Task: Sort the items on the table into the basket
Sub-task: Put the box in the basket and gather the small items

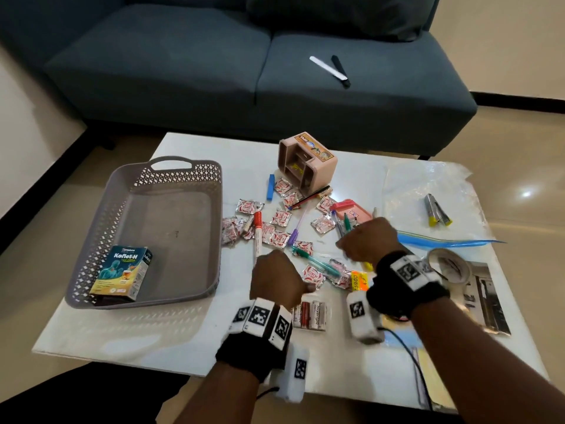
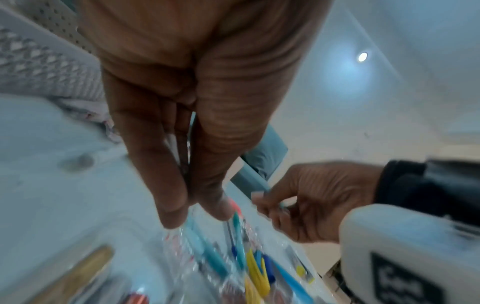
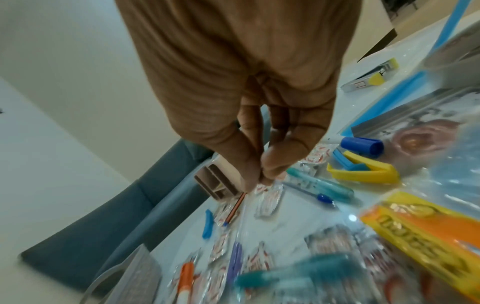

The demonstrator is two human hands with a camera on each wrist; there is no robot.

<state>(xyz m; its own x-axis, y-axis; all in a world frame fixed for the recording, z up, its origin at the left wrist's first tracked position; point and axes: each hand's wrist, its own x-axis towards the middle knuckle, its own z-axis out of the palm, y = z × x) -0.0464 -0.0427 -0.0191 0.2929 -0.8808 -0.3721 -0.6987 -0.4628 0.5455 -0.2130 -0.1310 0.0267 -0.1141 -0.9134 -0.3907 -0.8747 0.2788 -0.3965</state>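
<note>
A grey lattice basket [image 1: 214, 228] stands at the table's left and holds a Koflet-H box [image 1: 122, 272]. To its right lie several red-and-white sachets [image 1: 281, 217], a red-capped marker [image 1: 257, 234], a purple pen [image 1: 294, 235] and a teal pen [image 1: 315, 261]. My left hand [image 1: 275, 281] hovers over the teal pen [image 2: 207, 246]. Its thumb and fingers [image 2: 176, 216] point straight down, close together, with nothing seen between them. My right hand [image 1: 363, 240] is further right among the pens, and its thumb and fingers [image 2: 278, 205] pinch a thin pale pen.
A pink desk organiser [image 1: 305, 163] lies on its side at the back. Batteries [image 1: 310, 315], an orange-yellow pack [image 1: 359, 281], a tape roll [image 1: 449, 267], a pink case [image 1: 351, 209] and a metal tool [image 1: 435, 209] on clear plastic lie around my hands. A sofa [image 1: 214, 71] stands behind the table.
</note>
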